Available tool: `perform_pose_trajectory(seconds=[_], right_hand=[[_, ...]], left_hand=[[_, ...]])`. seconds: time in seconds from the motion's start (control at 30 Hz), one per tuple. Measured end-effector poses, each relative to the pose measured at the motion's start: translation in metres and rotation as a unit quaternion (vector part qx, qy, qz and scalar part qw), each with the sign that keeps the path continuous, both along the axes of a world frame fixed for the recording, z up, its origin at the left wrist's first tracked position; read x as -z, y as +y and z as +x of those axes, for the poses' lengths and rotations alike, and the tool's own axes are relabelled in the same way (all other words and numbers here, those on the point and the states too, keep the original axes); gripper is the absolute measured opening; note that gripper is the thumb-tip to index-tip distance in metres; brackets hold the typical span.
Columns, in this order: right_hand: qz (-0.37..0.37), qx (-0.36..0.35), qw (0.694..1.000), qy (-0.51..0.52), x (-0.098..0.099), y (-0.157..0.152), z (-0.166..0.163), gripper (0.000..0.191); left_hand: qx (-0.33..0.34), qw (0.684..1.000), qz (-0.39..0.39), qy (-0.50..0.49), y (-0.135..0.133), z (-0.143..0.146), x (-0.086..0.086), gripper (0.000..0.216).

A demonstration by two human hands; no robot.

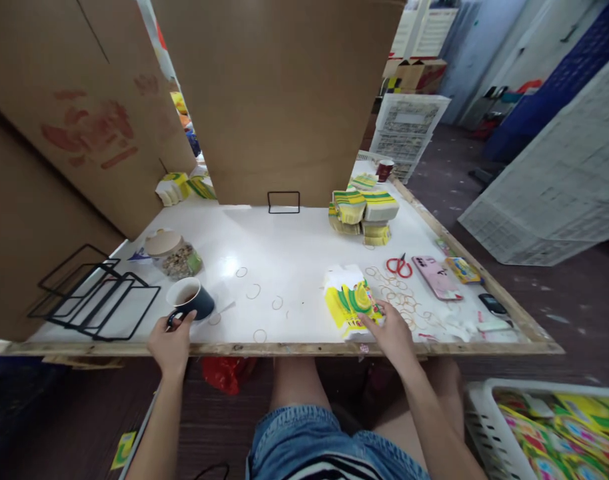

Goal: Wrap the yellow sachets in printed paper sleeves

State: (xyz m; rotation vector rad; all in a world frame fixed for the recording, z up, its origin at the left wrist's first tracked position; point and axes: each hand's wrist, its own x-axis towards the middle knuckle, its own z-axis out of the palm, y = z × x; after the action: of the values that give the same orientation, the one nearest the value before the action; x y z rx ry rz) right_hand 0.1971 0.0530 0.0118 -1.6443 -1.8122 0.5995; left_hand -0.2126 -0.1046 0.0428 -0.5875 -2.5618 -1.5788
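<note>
With its fingers closed round the handle, my left hand (170,340) grips a dark blue mug (198,305) of brown drink near the table's front edge. My right hand (392,333) has its thumb and fingers on the right side of a yellow, green and white printed packet (352,303), which lies on the white tabletop (284,267). A jar (177,257) with a pale lid and brown contents stands just behind the mug. Red-handled scissors (399,267) and many loose rubber bands (399,297) lie to the right of the packet.
Black wire racks (99,300) stand at the left, and stacked printed packets (359,210) at the back right. A pink phone (437,277) lies near the right edge. Cardboard sheets (284,100) rise behind the table. A white basket (489,413) of packets stands lower right.
</note>
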Motion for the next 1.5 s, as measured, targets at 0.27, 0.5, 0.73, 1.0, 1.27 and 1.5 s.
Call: perform_pose_trajectory(seconds=[0.27, 0.5, 0.73, 1.0, 1.27, 1.5], right_hand=[[0.030, 0.085, 0.986, 0.138, -0.014, -0.002, 0.002, 0.040], [-0.100, 0.005, 0.856, 0.506, -0.051, -0.049, -0.015, 0.041], [-0.161, -0.017, 0.798, 0.580, -0.060, -0.080, -0.027, 0.037], [-0.139, -0.056, 0.860, 0.488, -0.058, -0.080, -0.016, 0.034], [-0.094, -0.010, 0.914, 0.395, -0.044, -0.082, -0.010, 0.032], [-0.058, -0.106, 0.922, 0.367, -0.048, -0.071, 0.006, 0.045]], left_hand=[[-0.074, 0.965, 0.125, 0.217, -0.006, 0.040, -0.014, 0.053], [0.403, 0.851, 0.218, -0.257, 0.035, 0.196, -0.037, 0.046], [0.561, 0.620, 0.226, -0.500, 0.062, 0.257, -0.030, 0.059], [0.530, 0.637, 0.225, -0.514, 0.064, 0.267, -0.032, 0.048], [0.487, 0.732, 0.184, -0.439, 0.073, 0.277, -0.022, 0.046], [0.553, 0.731, 0.139, -0.375, 0.062, 0.273, -0.035, 0.071]])
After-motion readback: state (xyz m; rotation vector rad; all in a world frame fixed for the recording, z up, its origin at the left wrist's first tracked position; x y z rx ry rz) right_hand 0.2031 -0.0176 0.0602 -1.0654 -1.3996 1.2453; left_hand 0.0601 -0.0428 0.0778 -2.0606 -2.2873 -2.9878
